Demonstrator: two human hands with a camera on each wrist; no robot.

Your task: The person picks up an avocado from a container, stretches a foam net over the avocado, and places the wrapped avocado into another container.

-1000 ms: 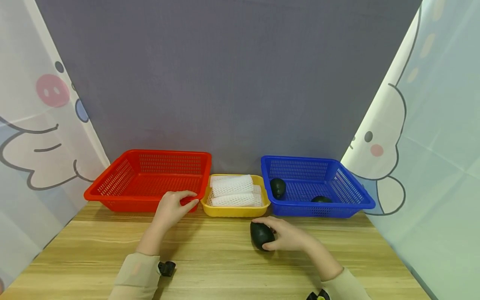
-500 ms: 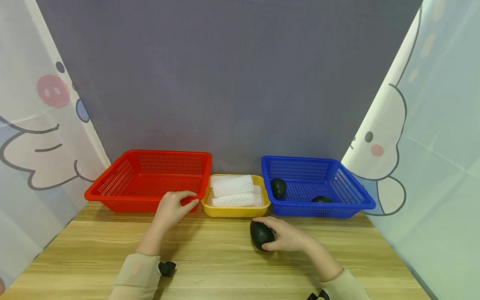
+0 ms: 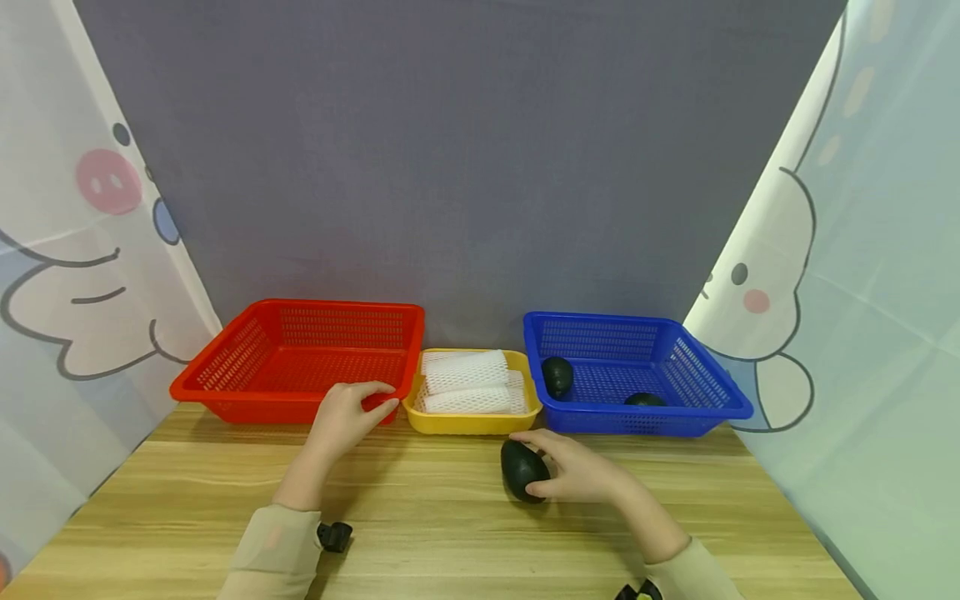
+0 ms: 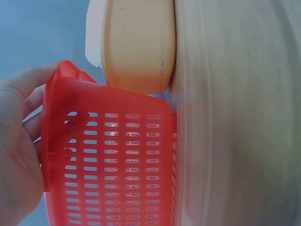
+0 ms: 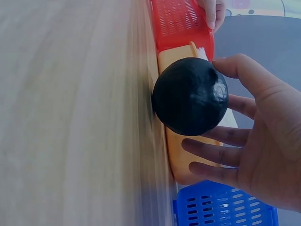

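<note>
My left hand (image 3: 347, 417) grips the near right corner of a red plastic basket (image 3: 255, 408), thumb and index finger either side of the rim. In the left wrist view, other fingers (image 4: 34, 126) show behind that rim. A dark green avocado (image 3: 522, 472) rests on the wooden table in front of a yellow tray (image 3: 472, 425). My right hand (image 3: 576, 472) holds it from the right side, thumb toward me and index finger at its far end. The right wrist view shows the thumb at the avocado's (image 5: 188, 96) edge, with the fingers partly behind it.
White foam net sleeves (image 3: 467, 385) lie in the yellow tray, between the red basket and a blue basket (image 3: 645, 423). Inside the blue basket are two dark avocados, one at the left (image 3: 557, 377) and one near the front wall. A grey cloth (image 3: 465, 167) hangs behind the baskets.
My right index fingertip has shifted slightly up and right at the avocado's far end. The avocado, the left hand and the baskets stay in place.
</note>
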